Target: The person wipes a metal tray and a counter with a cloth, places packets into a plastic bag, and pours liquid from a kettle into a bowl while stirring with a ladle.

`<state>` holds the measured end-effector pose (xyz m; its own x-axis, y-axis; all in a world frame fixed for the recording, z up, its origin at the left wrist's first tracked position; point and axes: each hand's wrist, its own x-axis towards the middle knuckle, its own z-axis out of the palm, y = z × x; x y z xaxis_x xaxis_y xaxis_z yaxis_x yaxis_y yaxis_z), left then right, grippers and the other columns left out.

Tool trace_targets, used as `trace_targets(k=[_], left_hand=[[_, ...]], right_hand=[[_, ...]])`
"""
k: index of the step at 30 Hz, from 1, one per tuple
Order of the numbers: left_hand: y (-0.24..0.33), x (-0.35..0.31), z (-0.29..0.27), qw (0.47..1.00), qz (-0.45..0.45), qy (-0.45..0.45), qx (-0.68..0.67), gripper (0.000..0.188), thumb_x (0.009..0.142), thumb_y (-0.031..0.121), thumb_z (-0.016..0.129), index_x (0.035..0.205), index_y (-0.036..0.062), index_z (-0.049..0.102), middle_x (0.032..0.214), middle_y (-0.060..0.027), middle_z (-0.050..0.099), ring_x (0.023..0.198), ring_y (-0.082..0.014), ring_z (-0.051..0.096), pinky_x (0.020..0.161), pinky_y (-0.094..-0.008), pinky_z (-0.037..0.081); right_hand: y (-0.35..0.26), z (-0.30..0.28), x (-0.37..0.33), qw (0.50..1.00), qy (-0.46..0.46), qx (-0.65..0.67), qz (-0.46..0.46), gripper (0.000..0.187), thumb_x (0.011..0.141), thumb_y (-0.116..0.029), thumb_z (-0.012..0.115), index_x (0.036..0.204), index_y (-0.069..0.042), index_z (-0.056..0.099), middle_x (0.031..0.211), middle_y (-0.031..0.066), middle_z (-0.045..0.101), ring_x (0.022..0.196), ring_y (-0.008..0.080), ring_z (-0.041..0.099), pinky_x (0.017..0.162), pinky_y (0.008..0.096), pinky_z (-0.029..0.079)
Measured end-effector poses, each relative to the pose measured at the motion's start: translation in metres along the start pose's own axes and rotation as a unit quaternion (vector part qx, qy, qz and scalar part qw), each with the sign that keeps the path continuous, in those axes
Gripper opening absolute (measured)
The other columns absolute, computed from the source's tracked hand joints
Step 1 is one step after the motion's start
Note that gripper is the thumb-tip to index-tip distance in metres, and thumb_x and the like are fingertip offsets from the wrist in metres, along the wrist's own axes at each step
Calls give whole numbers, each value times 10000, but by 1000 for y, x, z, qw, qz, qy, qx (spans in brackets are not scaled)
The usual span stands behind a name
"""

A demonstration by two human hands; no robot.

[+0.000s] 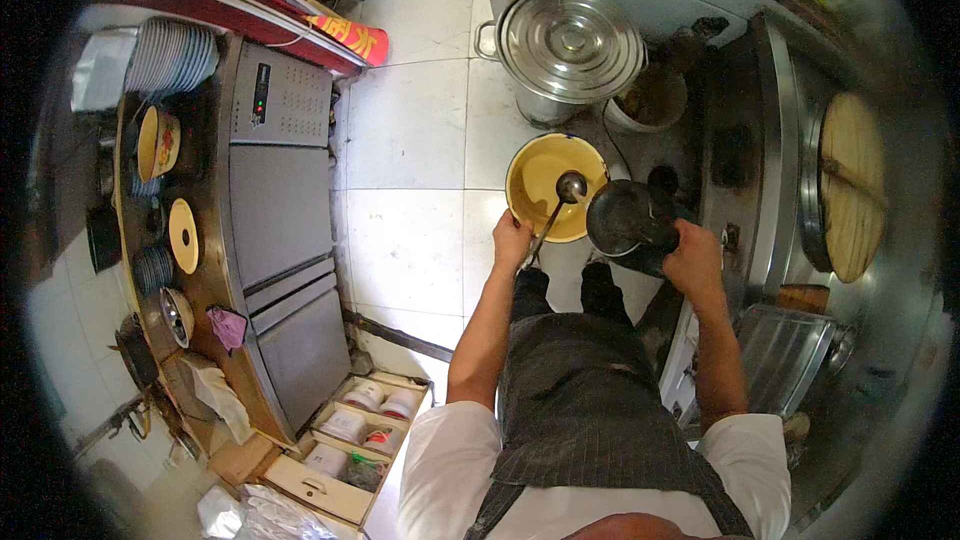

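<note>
A yellow enamel basin (522, 185) is in front of me, over the tiled floor. My left hand (513, 242) is closed at its near left rim. A metal ladle (571, 187) rests with its bowl in the basin. Its handle slants down past my left fingers; I cannot tell whether they grip it too. My right hand (692, 260) is closed on a dark, blackened pot (618, 218), which tilts against the basin's right side. The pot's handle is mostly hidden by my fist.
A large lidded steel stockpot (570, 45) stands beyond the basin, with a white bucket (648, 105) beside it. To the left runs a steel counter (280, 210) bearing bowls and stacked plates. A round wooden lid (852, 188) lies on the right-hand stove. An open drawer (325, 490) holds containers.
</note>
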<state>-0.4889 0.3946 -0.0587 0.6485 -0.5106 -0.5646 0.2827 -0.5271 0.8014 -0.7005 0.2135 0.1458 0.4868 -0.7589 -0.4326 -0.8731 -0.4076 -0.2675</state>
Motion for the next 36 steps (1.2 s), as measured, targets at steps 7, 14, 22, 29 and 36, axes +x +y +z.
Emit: trace_targets(k=[7, 14, 22, 29, 36], left_hand=[[11, -6, -19, 1000, -27, 11, 9, 218, 793, 23, 567, 1007, -13, 576, 802, -102, 642, 646, -168, 613, 591, -305, 498], [11, -8, -34, 999, -13, -1, 32, 231, 800, 32, 551, 1024, -16, 579, 847, -135, 654, 684, -202, 633, 617, -314, 504], [16, -8, -42, 1000, 4, 1, -6, 297, 773, 65, 567, 1058, -16, 578, 884, -123, 660, 701, -178, 626, 636, -310, 505], [57, -17, -39, 999, -27, 1, 17, 292, 768, 75, 578, 1050, -2, 595, 900, -136, 663, 791, -210, 638, 725, -311, 496], [56, -16, -24, 999, -34, -3, 3, 285, 762, 82, 593, 1035, 3, 600, 913, -133, 666, 818, -218, 636, 740, -317, 492]], right_hand=[[-60, -25, -4, 992, -18, -91, -90, 154, 668, -35, 558, 816, -4, 588, 799, 213, 621, 790, 415, 600, 681, 492, 485], [-104, -35, 10, 990, -20, -105, -93, 148, 687, -59, 565, 817, 4, 597, 786, 231, 619, 771, 409, 606, 698, 484, 491], [-116, -47, 20, 994, -6, -97, -50, 233, 681, -47, 560, 896, 18, 624, 824, 247, 624, 797, 413, 613, 744, 470, 497], [-103, -61, 9, 993, -4, -107, -49, 241, 676, -29, 564, 902, 33, 620, 829, 248, 626, 798, 413, 614, 737, 479, 498], [-88, -68, -4, 988, -47, -143, -41, 245, 666, -29, 565, 897, 26, 621, 821, 244, 625, 803, 413, 612, 727, 469, 505]])
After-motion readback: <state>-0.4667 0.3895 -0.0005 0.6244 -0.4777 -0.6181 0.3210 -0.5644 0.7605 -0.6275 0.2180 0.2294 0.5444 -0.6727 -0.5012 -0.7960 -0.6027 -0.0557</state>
